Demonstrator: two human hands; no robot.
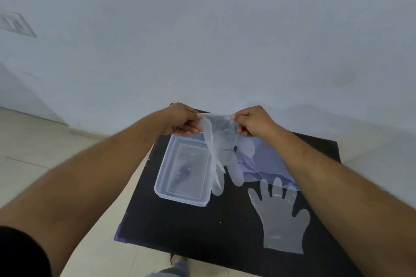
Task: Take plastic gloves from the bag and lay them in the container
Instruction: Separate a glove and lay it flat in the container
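Note:
A thin clear plastic glove hangs by its cuff above the black table, fingers drooping down. My left hand pinches the cuff's left corner and my right hand pinches the right corner. Below and to the left sits an open clear rectangular container, with nothing plainly visible inside. A second clear glove lies flat on the table to the right, fingers pointing away from me. The bluish plastic bag lies crumpled behind it, partly under my right forearm.
The small black table stands against a pale wall. Beige floor tiles lie to the left. A foot and trouser leg show under the table's near edge.

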